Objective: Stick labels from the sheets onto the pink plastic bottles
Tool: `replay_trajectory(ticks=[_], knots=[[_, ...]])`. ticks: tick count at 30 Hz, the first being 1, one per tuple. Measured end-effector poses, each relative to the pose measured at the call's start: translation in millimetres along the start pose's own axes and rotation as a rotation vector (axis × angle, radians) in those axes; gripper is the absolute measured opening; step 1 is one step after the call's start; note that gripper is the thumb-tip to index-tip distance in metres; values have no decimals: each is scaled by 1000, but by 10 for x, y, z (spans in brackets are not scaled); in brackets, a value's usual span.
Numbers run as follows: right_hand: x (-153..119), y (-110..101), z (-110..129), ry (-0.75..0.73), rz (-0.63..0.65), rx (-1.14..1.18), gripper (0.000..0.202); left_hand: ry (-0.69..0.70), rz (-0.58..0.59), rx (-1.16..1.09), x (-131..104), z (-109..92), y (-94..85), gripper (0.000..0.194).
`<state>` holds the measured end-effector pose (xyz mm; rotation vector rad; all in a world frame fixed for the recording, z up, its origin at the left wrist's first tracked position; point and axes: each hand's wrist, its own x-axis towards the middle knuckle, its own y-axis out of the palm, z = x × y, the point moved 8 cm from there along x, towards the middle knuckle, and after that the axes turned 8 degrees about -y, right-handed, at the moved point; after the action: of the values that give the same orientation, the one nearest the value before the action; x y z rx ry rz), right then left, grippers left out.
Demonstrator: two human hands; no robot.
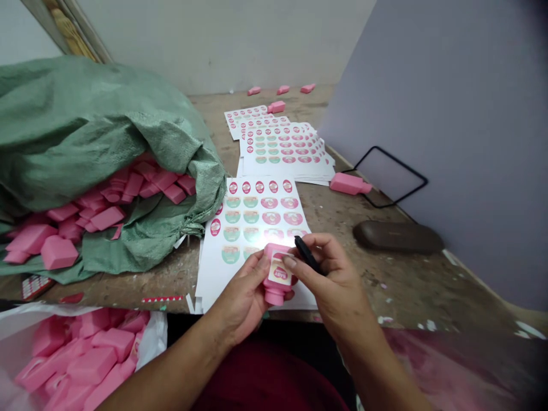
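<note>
The left hand is closed around a pink bottle, neck toward the body, above the tabletop's front edge; the right hand grips a black tool, thumb at the label. Smoothing outward from the label's middle, bottle held firm, should avoid creases. Sticker sheets lie beneath, stretching toward the back edge.

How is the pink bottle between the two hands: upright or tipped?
Tipped: the left hand holds the pink bottle with its neck towards the wearer.
</note>
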<state>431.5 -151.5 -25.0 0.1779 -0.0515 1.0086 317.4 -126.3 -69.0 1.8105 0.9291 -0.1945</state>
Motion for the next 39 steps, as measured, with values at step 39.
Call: replay_trajectory(ticks=[39], knots=[[-50, 37, 201, -266, 10, -442, 9, 196, -74, 278, -62, -182, 11, 50]])
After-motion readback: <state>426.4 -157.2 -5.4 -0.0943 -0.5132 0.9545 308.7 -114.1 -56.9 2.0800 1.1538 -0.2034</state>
